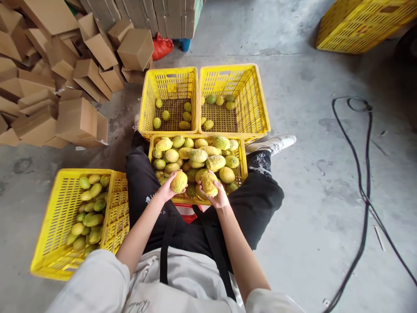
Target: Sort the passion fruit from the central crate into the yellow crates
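Note:
My left hand (168, 188) is closed around a yellow papaya (179, 181). A bumpier yellow-green papaya (209, 184) sits in my right hand (219, 198), whose fingers wrap its side and underside. Both fruits are held side by side, a little apart, over the near edge of a yellow plastic crate (243, 161) between my knees. This crate is heaped with yellow and green papayas (198, 155). Touching its far side are two more crates: the left one (197, 100) and the right one (260, 100), each with several papayas scattered on the bottom.
Left of my leg stands another yellow crate (48, 221) partly filled with greener papayas (93, 219). Cardboard boxes (78, 117) are piled at the far left. A black cable (366, 174) lies on the concrete floor at right. Yellow crates (365, 26) stand at the far right.

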Demonstrator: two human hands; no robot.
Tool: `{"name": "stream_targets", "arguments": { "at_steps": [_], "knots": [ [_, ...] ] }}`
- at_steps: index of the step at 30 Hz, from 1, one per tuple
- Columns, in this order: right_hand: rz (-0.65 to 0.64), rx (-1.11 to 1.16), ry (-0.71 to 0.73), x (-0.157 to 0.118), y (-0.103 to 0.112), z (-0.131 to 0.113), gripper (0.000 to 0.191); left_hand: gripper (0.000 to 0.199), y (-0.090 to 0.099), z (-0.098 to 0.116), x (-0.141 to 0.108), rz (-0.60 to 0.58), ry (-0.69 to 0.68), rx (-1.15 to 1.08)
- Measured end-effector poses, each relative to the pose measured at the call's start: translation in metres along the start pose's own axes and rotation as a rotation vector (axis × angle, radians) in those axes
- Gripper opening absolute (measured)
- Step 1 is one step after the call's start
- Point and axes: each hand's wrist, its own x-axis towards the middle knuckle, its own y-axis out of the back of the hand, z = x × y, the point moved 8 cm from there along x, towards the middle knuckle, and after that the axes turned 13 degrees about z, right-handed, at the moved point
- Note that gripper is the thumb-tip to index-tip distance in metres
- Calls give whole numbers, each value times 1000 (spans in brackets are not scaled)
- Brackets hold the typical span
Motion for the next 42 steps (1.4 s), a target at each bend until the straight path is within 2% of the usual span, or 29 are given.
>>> {"name": "stream_targets", "arguments": {
  "at_steps": [6, 10, 13, 17, 21, 23, 26, 30, 33, 38, 42],
  "knots": [
    [2, 23, -18, -1, 0, -1, 45, 40, 2, 3, 3, 30, 0, -89],
    [-65, 77, -78, -6, -8, -1, 45, 37, 1, 8, 1, 34, -15, -192],
    [-111, 94, -68, -9, -15, -3, 51, 37, -3, 10, -2, 5, -15, -243],
    [-65, 66, -41, -9, -13, -4, 52, 40, -6, 14, -7, -18, -53, -253],
    [-27, 92, 13, -5, -6, -9, 51, 42, -2, 21, -10, 23, -101, -287],
    [-22, 111, 16, -4, -3, -10, 50, 44, -3, 25, -12, -5, -113, -310],
    [7, 85, -44, -3, 0, -5, 49, 46, -4, 24, -8, -25, -106, -266],
    [47, 20, -114, -3, 1, 5, 51, 40, 7, 9, 3, 113, -69, -60],
    [58, 14, -107, -2, 1, 7, 48, 38, 9, 2, 7, 134, -53, 28],
    [48, 38, -96, -1, 1, 3, 45, 36, 6, 3, 5, 104, -37, -3],
    [21, 37, -101, -3, -2, 1, 46, 40, 5, 5, 2, 97, -4, -122]
  ]
}}
